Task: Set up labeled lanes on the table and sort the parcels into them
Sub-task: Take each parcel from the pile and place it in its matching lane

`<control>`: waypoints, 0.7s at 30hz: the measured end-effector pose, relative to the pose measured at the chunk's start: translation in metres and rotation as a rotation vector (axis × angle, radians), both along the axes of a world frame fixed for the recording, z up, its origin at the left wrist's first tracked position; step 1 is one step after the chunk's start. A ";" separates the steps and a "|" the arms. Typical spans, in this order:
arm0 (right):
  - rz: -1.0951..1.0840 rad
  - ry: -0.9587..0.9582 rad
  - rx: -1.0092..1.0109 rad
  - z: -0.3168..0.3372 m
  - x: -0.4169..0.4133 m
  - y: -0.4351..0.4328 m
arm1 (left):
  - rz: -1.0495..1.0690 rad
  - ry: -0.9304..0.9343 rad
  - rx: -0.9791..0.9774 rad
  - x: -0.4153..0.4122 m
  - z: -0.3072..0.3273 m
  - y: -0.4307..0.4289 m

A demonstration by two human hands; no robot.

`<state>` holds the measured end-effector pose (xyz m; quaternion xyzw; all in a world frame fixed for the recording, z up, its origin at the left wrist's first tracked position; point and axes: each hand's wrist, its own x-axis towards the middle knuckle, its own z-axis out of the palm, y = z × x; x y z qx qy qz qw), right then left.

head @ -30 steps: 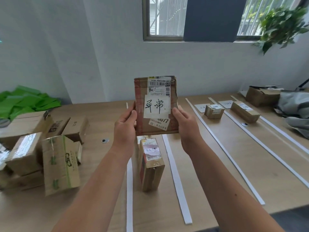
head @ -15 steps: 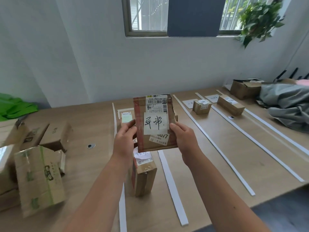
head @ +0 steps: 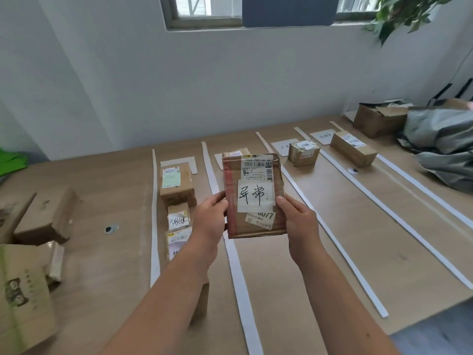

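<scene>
Pale wood-grain counter [head: 384, 239] runs beneath you, ruled into lanes by flat white strips [head: 240, 278]. Your left hand [head: 210, 219] and right hand [head: 299, 221] hold a flat, tape-wrapped cardboard parcel [head: 253, 193] upright above it, fingers [head: 284, 202] clamped on its long edges. A smooth white handwritten label [head: 256, 198] sits between your thumbs. Boxy cartons [head: 176, 185] lie just left of your left fingers.

The left hand [head: 210, 216] and right hand [head: 299, 221] are lowering the flat parcel [head: 253, 198] toward the table [head: 358, 239]. It is shifting right of the lane boxes [head: 176, 185].
</scene>
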<state>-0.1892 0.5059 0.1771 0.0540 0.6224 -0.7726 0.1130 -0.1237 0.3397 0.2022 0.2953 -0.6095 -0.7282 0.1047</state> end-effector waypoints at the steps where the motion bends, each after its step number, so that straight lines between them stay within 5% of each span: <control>1: 0.009 -0.023 0.000 -0.008 -0.017 0.004 | 0.022 -0.025 -0.001 -0.015 -0.007 0.007; 21: 0.247 -0.335 0.109 -0.147 -0.238 0.007 | 0.282 -0.356 0.075 -0.202 -0.144 0.030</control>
